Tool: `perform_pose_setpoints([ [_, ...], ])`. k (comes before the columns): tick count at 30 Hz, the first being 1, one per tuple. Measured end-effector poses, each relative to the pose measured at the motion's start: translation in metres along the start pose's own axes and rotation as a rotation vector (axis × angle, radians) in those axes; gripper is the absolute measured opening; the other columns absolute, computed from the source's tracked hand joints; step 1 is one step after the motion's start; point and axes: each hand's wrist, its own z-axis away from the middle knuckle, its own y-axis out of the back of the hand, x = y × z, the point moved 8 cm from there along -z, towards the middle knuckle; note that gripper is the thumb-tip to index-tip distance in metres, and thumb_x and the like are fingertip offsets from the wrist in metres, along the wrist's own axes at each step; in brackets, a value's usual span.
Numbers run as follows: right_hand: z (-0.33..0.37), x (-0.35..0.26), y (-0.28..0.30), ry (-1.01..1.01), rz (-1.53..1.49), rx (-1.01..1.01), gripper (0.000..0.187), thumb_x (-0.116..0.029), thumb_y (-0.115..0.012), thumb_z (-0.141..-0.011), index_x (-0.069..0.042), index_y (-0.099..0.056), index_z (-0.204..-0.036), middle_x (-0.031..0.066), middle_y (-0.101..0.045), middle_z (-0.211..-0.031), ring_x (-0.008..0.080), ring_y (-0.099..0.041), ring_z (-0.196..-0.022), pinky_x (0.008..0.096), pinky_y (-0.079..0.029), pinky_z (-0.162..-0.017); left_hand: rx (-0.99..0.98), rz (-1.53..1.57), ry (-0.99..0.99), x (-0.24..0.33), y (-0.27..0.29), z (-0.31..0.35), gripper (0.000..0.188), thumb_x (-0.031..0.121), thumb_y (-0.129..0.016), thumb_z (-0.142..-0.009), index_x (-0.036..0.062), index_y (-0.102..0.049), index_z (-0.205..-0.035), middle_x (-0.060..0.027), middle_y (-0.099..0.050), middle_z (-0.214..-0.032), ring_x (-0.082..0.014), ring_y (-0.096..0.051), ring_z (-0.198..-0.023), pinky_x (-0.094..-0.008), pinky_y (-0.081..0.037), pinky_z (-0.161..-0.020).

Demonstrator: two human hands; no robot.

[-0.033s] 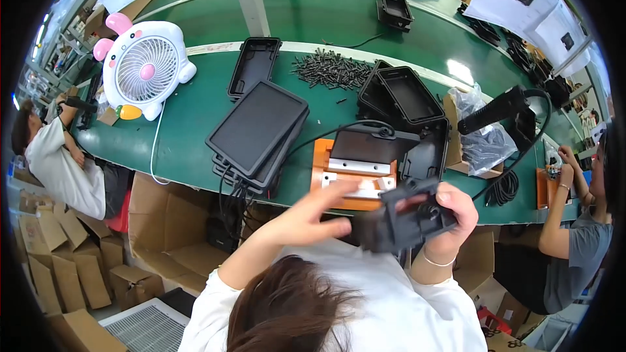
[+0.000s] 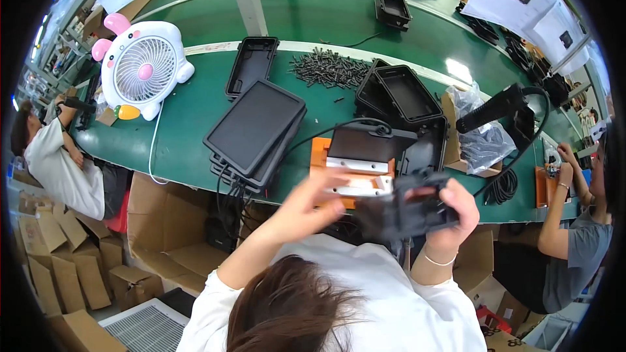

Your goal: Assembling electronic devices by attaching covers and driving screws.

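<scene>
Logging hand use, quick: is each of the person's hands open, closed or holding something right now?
Left hand: open, blurred, nothing visible in it.
Right hand: closed, holding a black part.

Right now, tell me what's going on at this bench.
The person's right hand grips a black part, blurred, near the front edge of the green bench. The left hand, open and apparently empty, is by an orange fixture. Black flat units are stacked to the left; small dark pieces lie piled behind.
</scene>
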Motion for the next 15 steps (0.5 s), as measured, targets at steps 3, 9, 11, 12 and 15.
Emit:
perform_pose_setpoints([
  [3,0.034,0.034,0.023,-0.192,-0.136,0.32,0.029,-0.009,-0.049,-0.09,-0.002,-0.045,-0.118,0.0255,-0.06,-0.091,0.0316,-0.063,-0.076,0.0427,-0.055,-0.068,0.414,-0.022,-0.137,0.012,0.029,-0.006,0.056,0.003,-0.047,-0.086,-0.0018,-0.024,-0.137,-0.0146,-0.034,-0.135,-0.0259,-0.042,-0.12,-0.0376,-0.039,-0.095],
  [9,0.013,0.033,-0.017,-0.045,0.105,0.093,0.061,0.017,-0.051,-0.06,0.0,-0.051,-0.118,0.0209,-0.064,-0.093,0.0292,-0.065,-0.079,0.0337,-0.051,-0.072,0.453,-0.316,-0.467,0.087,0.027,-0.031,0.056,0.001,-0.046,-0.085,-0.0064,-0.025,-0.135,-0.021,-0.021,-0.144,-0.0324,-0.035,-0.127,-0.0404,-0.031,-0.102],
  [11,0.006,0.031,-0.025,-0.061,0.129,0.041,0.062,0.017,-0.051,-0.054,0.0,-0.055,-0.114,0.0184,-0.062,-0.093,0.0289,-0.062,-0.079,0.0325,-0.05,-0.072,0.396,-0.612,-0.582,0.125,0.015,-0.041,0.049,0.003,-0.048,-0.085,-0.0092,-0.033,-0.13,-0.0235,-0.031,-0.139,-0.0358,-0.036,-0.126,-0.0393,-0.028,-0.103],
  [12,0.004,0.033,-0.03,-0.076,0.136,0.016,0.063,0.017,-0.051,-0.052,0.0,-0.057,-0.112,0.0177,-0.061,-0.093,0.0291,-0.06,-0.078,0.0326,-0.05,-0.071,0.367,-0.652,-0.574,0.14,0.01,-0.049,0.044,0.009,-0.043,-0.088,-0.0041,-0.039,-0.13,-0.0169,-0.04,-0.137,-0.0268,-0.039,-0.126,-0.036,-0.033,-0.099],
  [15,-0.001,0.036,-0.027,-0.116,0.374,0.07,0.062,0.014,-0.052,-0.048,-0.001,-0.061,-0.108,0.0172,-0.057,-0.101,0.0295,-0.054,-0.091,0.0341,-0.044,-0.078,0.271,-0.69,-0.564,0.161,0.004,-0.074,0.037,0.013,-0.045,-0.09,-0.004,-0.048,-0.123,-0.0184,-0.048,-0.128,-0.0251,-0.047,-0.119,-0.0333,-0.038,-0.094],
])
